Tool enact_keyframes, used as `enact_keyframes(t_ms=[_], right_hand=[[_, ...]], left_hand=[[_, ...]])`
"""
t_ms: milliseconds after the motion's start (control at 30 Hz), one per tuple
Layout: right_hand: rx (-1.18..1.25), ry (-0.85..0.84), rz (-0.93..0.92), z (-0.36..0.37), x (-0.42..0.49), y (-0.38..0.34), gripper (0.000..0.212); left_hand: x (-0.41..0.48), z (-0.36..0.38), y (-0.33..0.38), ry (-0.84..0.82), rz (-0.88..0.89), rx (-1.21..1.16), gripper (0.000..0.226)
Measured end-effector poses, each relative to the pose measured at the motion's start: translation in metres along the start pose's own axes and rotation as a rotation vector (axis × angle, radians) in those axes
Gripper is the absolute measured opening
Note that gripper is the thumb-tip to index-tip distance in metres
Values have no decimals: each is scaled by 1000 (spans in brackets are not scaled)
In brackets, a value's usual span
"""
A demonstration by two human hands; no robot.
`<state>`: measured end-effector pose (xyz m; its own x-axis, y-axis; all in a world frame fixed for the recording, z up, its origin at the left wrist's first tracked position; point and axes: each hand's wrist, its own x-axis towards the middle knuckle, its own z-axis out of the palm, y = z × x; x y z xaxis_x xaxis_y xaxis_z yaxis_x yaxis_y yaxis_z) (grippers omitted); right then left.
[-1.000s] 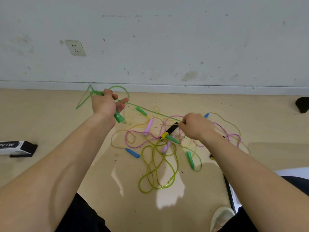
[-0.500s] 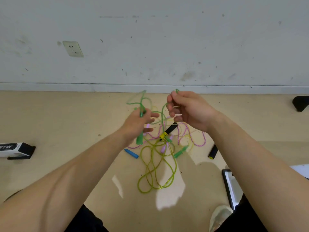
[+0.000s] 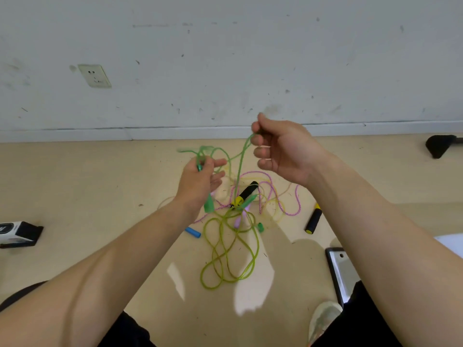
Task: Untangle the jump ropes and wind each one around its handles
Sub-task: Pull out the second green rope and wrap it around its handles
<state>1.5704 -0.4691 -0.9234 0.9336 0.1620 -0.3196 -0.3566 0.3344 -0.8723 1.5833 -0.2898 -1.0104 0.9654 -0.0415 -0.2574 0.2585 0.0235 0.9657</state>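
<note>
While the green jump rope (image 3: pixel 241 161) is up off the floor between both hands, its cord drops from the right hand straight into the tangle below. Left hand (image 3: pixel 200 181) grips the rope's green handle (image 3: pixel 208 205), roughly upright, lower end poking out under the palm. Blurred cord loops sit above the hand, and a few fingers stick out toward the right. Right hand (image 3: pixel 283 151), higher and near the left, pinches the green cord between thumb and index finger, other fingers curled in. Tangle lies on the floor (image 3: pixel 87 196) under the hands: yellow-green rope (image 3: pixel 225 259) in loose loops nearest the person, pink rope (image 3: pixel 270 186) looping farther back, black-and-yellow handle (image 3: pixel 246 192) in the middle. Pink handle (image 3: pixel 238 221) and a second green handle (image 3: pixel 260 227), partly seen, lie in the knot, with a blue handle (image 3: pixel 193 232) at its left edge. Second black-and-yellow handle (image 3: pixel 313 219) lies apart to the right. Outward: black-and-white box (image 3: pixel 20 234) on the floor far left, black object (image 3: pixel 439 146) far right by the wall (image 3: pixel 225 58), wall socket (image 3: pixel 94 75) upper left, pale shoe (image 3: pixel 324 319) bottom right.
</note>
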Motion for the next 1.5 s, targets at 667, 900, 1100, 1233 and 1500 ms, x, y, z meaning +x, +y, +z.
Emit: enact_keyframes(t_ms=[667,900,1100,1233,1500], right_hand=[[-196,350,28,-21,4,13,31],[-757,221,79,-14,7,53,22],[-1147,-165,159,-6,20,118,59],[-1222,-162,180,-17,25,132,23],[-865,6,124,-29,19,116,25]], left_hand=[[-9,-1,38,-278,-232,-332,30],[0,-15,59,-135,-268,-617,31],[-4,-11,63,-142,-294,-713,32],[-3,-15,68,-105,-277,-778,31],[29,-52,50,179,-193,-587,31]])
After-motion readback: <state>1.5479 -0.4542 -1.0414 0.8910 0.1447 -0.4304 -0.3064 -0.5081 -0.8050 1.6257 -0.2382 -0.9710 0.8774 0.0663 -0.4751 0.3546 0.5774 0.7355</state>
